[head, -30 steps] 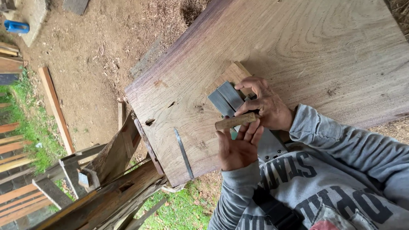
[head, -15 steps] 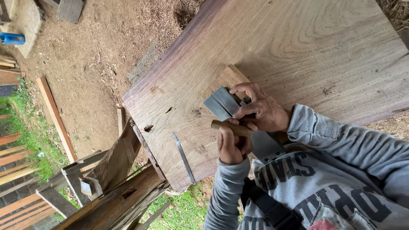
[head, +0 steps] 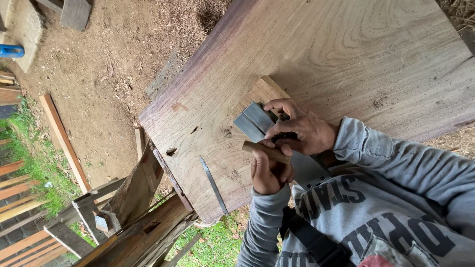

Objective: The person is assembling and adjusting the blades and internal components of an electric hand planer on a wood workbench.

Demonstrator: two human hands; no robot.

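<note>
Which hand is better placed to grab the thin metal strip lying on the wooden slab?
Probably the left hand: nearer the thin metal strip, though gripping a short brown wooden stick. Right hand rests farther off, on grey metal plates.

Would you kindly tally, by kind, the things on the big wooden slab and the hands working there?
Hands: 2, left hand and right hand
Wooden sticks: 1, stick in the left hand's grip
Grey metal blades: 1, wide blade under the right hand
Thin metal strips: 1, strip lying on the slab
Total: 5
</note>
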